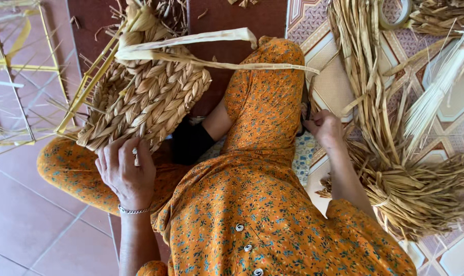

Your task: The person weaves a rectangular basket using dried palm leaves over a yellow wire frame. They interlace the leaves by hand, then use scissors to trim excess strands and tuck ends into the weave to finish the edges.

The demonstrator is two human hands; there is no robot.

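Person seated on tiled floor (27, 225), orange floral dress, viewed from above. L hand (125, 171) lies flat-ish on near edge of braided straw basket piece (145, 97), fingers (114, 153) spread and curled over the weave, steadying rather than pinching it; thin bracelet at wrist. Basket piece rests on lap/knee, left of centre, tilted, w/ stiff yellow frame strips (84, 89) sticking out along its left side. Long flat pale strand (211, 38) runs from top of the weave across the raised knee toward the right. R hand (325, 128) is down beside the knee, fingers closed around a small dark object (306, 110), prob. scissors, can't tell for sure; part hidden by the dress. Just right of R hand: big bundle of dried straw fibre (411, 189) on the patterned floor, more loose strands (360, 66) above it, paler stiff stalks (441, 87) at far right. Tape roll (395, 15) near top edge. Yellow wire-like frame (12, 66) at far left, apart from basket.
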